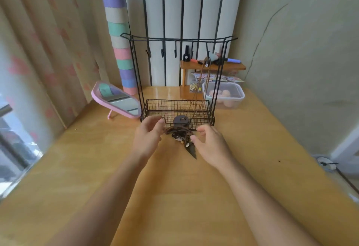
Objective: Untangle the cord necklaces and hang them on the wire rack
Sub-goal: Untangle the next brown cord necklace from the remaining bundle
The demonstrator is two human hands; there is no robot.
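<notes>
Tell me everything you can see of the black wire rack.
The wire rack is thin black metal wire, standing upright on the wooden table. Paired uprights at each side carry a top rail with out-turned ends and a row of hooks; a shallow mesh basket forms its base. One cord necklace hangs from a hook near the right end, its dark round pendant low at the basket's front. The other hooks look bare. The left hand is beside the basket's front rim; contact cannot be told.

The tangled brown cord necklaces (181, 136) lie on the wooden table (174, 197) just before the black wire rack (155, 107), with a pink-framed mirror (118, 100) at its left.
</notes>
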